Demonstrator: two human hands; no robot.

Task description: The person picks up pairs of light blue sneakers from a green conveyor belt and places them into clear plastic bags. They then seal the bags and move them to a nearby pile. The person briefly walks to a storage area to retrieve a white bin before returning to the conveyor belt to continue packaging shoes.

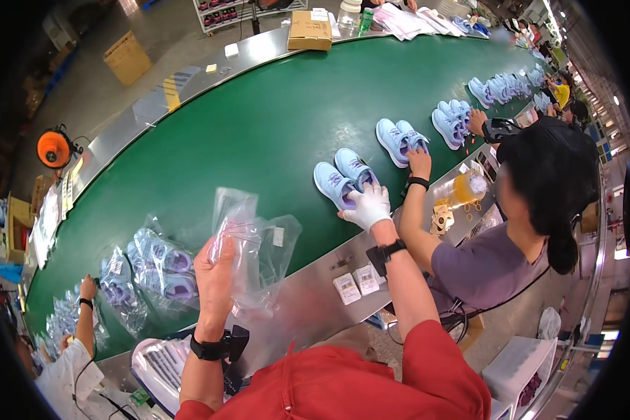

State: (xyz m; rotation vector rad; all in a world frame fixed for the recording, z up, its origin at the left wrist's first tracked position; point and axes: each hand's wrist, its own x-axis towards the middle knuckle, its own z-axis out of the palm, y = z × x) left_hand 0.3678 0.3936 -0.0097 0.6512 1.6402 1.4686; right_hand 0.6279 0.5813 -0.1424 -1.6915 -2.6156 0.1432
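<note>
My left hand (pixel 214 278), bare, is closed on a clear plastic bag (pixel 262 269) that hangs loosely over the belt's near edge. To its right, my right hand (pixel 368 208) wears a white glove. Its fingers grip the heel ends of a pair of light blue sneakers (pixel 333 179) standing side by side on the green conveyor belt (pixel 259 133). Left of the bag, several bagged blue sneakers (pixel 164 262) lie on the belt.
At my right a co-worker in a purple shirt (pixel 486 262) touches another sneaker pair (pixel 393 143). White label stacks (pixel 355 285) and an orange tape roll (pixel 458 190) lie along the metal edge. A cardboard box (pixel 309 31) sits across the belt. Another person's arm (pixel 85 318) reaches in at left.
</note>
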